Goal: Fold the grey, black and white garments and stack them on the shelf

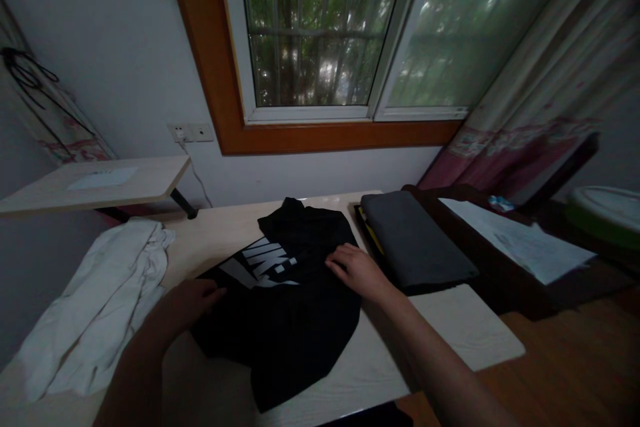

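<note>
A black T-shirt (310, 320) with a grey and white print lies partly bunched on the pale table. At its left edge rests my left hand (185, 307), fingers loosely stretched toward the print and slightly apart. My right hand (357, 270) lies on the shirt's right side, palm down, with its fingers a little bent and spread. Neither hand visibly grips the cloth. The undersides of both hands are hidden.
A white crumpled cloth (100, 307) lies at the left, below a small raised shelf (145, 177). Dark grey folded fabric (420, 240) sits to the right. Beyond it are a paper sheet (520, 240) and a curtain (540, 80). A window (325, 27) is behind the table.
</note>
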The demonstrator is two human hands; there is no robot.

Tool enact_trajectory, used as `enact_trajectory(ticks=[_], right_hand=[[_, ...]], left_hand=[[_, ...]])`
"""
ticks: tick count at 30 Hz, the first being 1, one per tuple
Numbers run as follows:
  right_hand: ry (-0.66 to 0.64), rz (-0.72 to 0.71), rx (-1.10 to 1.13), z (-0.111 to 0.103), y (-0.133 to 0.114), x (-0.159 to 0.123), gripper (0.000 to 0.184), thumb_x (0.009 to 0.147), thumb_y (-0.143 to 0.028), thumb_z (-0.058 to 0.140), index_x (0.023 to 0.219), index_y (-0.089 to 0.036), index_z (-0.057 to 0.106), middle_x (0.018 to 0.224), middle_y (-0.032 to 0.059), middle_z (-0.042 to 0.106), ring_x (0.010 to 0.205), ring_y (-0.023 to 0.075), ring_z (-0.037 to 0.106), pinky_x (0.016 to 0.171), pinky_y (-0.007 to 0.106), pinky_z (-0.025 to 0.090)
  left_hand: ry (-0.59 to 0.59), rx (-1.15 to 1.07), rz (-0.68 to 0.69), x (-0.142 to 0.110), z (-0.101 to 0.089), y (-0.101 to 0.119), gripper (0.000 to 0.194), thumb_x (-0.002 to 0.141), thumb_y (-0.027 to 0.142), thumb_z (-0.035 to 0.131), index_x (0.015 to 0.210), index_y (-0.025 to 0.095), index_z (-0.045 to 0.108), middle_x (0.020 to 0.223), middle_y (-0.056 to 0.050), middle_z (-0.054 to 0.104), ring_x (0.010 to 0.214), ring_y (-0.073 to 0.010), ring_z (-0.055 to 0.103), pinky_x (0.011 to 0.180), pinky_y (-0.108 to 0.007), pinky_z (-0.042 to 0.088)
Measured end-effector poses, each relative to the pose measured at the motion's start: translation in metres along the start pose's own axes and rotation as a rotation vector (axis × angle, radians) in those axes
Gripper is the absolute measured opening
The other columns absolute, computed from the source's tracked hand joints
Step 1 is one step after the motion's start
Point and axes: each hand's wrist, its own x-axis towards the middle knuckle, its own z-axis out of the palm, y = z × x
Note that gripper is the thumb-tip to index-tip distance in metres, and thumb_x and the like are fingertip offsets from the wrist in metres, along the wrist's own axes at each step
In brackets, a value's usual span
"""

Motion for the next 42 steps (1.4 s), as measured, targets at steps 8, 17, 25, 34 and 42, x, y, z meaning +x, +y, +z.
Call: enact_trajectory(ticks=[8,17,25,34,42], right_hand=[[0.006,0.148,-0.141,0.033,-0.028,0.057,0.059,0.095,-0.039,0.066,0.150,-0.029,0.049,0.149,0.0138,0.050,0.128,0.0318,0.052,0.104,0.047,0.045],[0.023,0.362,-0.122,0.055,-0.052,0.102,0.043,0.098,-0.029,0.056,0.141,-0.025,0.057,0.118,0.0116,0.069,0.103,0.0249,0.066,0.089,0.034,0.049],[0.633,0.519,0.310,0.022,0.008,0.077,0.033,0.103,-0.044,0.042,0.100,-0.021,0.066,0.083,0.0050,0.071,0.074,0.0204,0.065,0.072,0.029,0.047],[0.439,0.336,0.189,0.016,0.058,0.031,0.025,0.091,-0.042,0.058,0.101,-0.021,0.067,0.105,0.0099,0.065,0.098,0.0258,0.063,0.094,0.040,0.050],[0.244,0.251,0.325,0.045,0.040,0.023,0.048,0.085,-0.026,0.069,0.132,-0.024,0.060,0.131,0.0103,0.059,0.124,0.0258,0.058,0.112,0.045,0.043]], left_hand=[[0.297,0.083,0.248,0.046,0.004,0.031,0.031,0.094,0.037,0.049,0.113,0.023,0.071,0.114,-0.009,0.072,0.104,-0.0238,0.066,0.094,-0.035,0.047],[0.670,0.100,0.328,0.104,0.031,0.046,0.031,0.091,0.033,0.061,0.119,0.022,0.069,0.115,-0.010,0.067,0.111,-0.0288,0.056,0.104,-0.043,0.042],[0.464,0.026,0.291,0.099,0.031,0.046,0.016,0.096,0.036,0.053,0.089,0.023,0.061,0.096,-0.006,0.066,0.093,-0.0224,0.062,0.084,-0.034,0.045],[-0.058,-0.073,0.368,0.040,0.021,0.029,0.021,0.088,0.042,0.053,0.085,0.023,0.059,0.089,-0.002,0.067,0.084,-0.0212,0.061,0.075,-0.032,0.041],[-0.191,0.029,0.112,0.013,-0.014,-0.046,0.032,0.074,0.054,0.057,0.079,0.022,0.055,0.083,-0.001,0.066,0.082,-0.0228,0.062,0.071,-0.031,0.043]])
